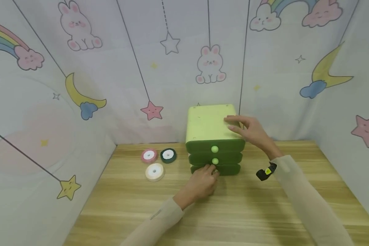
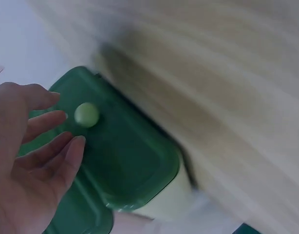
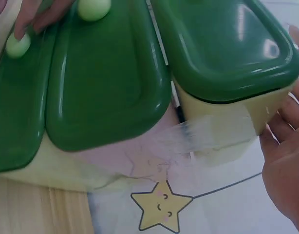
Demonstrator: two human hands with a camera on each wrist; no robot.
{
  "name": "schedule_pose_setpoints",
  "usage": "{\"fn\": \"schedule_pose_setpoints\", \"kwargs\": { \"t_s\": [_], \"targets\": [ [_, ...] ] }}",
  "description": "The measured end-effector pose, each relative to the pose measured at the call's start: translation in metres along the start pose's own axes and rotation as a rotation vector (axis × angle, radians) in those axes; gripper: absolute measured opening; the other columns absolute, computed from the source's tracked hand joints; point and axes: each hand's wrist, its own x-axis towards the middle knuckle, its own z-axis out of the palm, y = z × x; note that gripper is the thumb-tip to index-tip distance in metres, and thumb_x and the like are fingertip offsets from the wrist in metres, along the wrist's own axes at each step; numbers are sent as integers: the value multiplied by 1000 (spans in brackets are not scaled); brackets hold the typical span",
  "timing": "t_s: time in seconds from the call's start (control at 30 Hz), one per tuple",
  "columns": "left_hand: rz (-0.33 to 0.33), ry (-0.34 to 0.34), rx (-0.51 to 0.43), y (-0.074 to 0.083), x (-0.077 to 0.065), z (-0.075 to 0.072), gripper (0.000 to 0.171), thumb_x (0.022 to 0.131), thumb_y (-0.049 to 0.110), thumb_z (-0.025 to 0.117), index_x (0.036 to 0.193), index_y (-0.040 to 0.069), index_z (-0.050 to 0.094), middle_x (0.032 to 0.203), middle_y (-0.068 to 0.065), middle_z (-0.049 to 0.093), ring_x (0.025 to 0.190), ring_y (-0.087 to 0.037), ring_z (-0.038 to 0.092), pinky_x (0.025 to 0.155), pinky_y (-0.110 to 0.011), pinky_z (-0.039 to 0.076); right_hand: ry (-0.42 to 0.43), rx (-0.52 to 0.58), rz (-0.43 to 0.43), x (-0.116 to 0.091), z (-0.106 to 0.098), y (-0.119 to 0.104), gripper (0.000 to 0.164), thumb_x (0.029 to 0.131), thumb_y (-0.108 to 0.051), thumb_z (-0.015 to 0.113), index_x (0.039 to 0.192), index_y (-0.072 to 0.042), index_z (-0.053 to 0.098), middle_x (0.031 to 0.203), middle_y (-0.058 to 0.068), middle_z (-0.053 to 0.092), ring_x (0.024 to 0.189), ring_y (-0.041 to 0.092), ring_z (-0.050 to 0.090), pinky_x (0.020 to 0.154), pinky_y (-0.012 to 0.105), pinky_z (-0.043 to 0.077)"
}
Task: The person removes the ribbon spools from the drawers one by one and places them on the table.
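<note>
A small chest with a light yellow-green body (image 1: 210,123) and three dark green drawer fronts stands at the back of the table. My left hand (image 1: 203,181) is at the bottom drawer front (image 2: 132,156), its fingertips right by the round light green knob (image 2: 86,115); the fingers are loosely bent and not wrapped round it. In the right wrist view a fingertip overlaps that bottom knob (image 3: 18,45). My right hand (image 1: 249,130) lies with extended fingers at the chest's top right edge, beside the top drawer (image 3: 232,44). All three drawers look closed.
Three ribbon rolls lie left of the chest: a pink one (image 1: 149,155), a dark green one (image 1: 168,155) and a cream one (image 1: 154,172). A patterned cloth (image 1: 178,78) hangs behind and at both sides of the wooden table (image 1: 233,212).
</note>
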Motion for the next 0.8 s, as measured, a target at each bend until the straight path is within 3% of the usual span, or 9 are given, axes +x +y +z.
{"fn": "schedule_pose_setpoints", "kwargs": {
  "t_s": [0.07,0.1,0.2,0.27,0.3,0.37,0.43,0.57,0.8],
  "targets": [
    [-31,25,-57,-2,-2,-10,22,101,24,64,115,13,77,114,-4,69,99,-16,67,79,-25,61,78,114,-10,-5,-1,2,35,105,-32,64,137,-16,70,145,0,68,143,17,56,123,45,42],
    [-45,35,-82,-3,-3,-16,21,101,25,65,114,14,78,115,-4,70,99,-16,67,79,-26,61,117,229,-25,-8,-2,2,33,106,-28,63,134,-11,71,139,1,71,137,16,61,120,41,45],
    [-72,61,-164,-9,-7,-35,21,102,27,68,112,13,79,116,-4,71,99,-16,67,80,-25,60,240,651,-73,-17,-7,4,25,109,-18,58,123,-4,73,122,1,78,120,13,70,110,31,54],
    [-82,79,-191,-14,-13,-46,21,101,28,69,111,13,79,115,-4,72,100,-16,67,81,-25,60,295,941,-115,-24,-11,5,25,110,-12,52,117,-1,74,115,4,79,113,18,73,106,33,57],
    [-84,88,-202,-16,-16,-52,19,101,27,70,111,13,79,114,-3,72,100,-16,67,81,-25,60,305,1063,-125,-28,-14,5,27,111,-11,49,115,-2,74,113,6,78,112,19,72,105,34,57],
    [-86,115,-218,-21,-25,-62,16,100,25,72,108,14,79,110,-2,72,97,-15,68,78,-25,59,320,1200,-119,-38,-20,8,35,113,-15,43,113,-5,76,111,6,79,109,19,72,101,33,55],
    [-88,148,-226,-27,-36,-71,12,97,22,75,105,14,78,105,-1,72,92,-14,68,74,-25,59,270,1319,-128,-48,-27,14,43,115,-20,36,117,-2,75,113,8,78,110,21,70,100,33,54],
    [-113,215,-225,-40,-58,-84,10,92,20,80,100,14,77,98,0,73,85,-13,71,68,-25,59,181,1417,-143,-68,-40,27,56,116,-26,25,125,2,72,119,12,77,111,24,68,99,33,53],
    [-195,272,-183,-75,-92,-84,12,88,18,84,98,15,78,95,1,74,80,-13,71,63,-26,58,225,1293,-117,-94,-62,37,52,116,-17,25,122,3,73,113,12,78,103,23,70,91,31,57]
  ]
}}
